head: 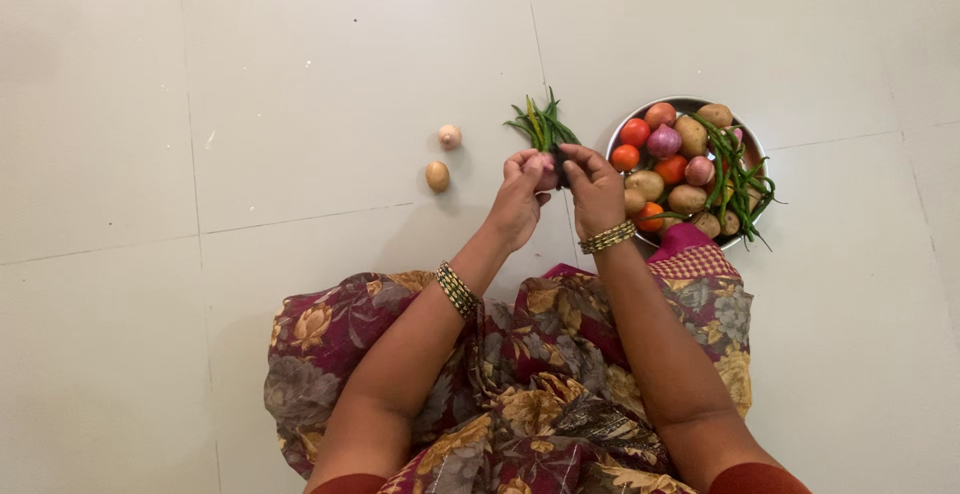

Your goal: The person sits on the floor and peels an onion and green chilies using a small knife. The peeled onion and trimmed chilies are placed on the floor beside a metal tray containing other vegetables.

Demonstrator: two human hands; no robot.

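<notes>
A person sits on the pale tiled floor (300, 104), a flowered maroon cloth (520, 374) spread over the lap, and both hands meet just in front of the knees. The left hand (518, 199) and the right hand (592, 189) are close together, fingers curled in around a bunch of green chillies (543, 126); the stalk ends are pinched between the two hands while the green tips fan out above the fingers toward the far side. Something dark shows between the thumbs, but I cannot tell what it is. Each wrist carries gold bangles (456, 289). Just to the right of the right hand stands a round steel plate (622, 134) heaped with vegetables: red tomatoes (634, 132), a purple onion (664, 140), brown potatoes (691, 135) and more long green chillies (735, 179) laid across the right side. The cloth's edge touches the plate's near rim. Off to the left of the hands, on the bare floor, lie a small onion (449, 136) and, nearer, a small potato (437, 175), apart from each other.
</notes>
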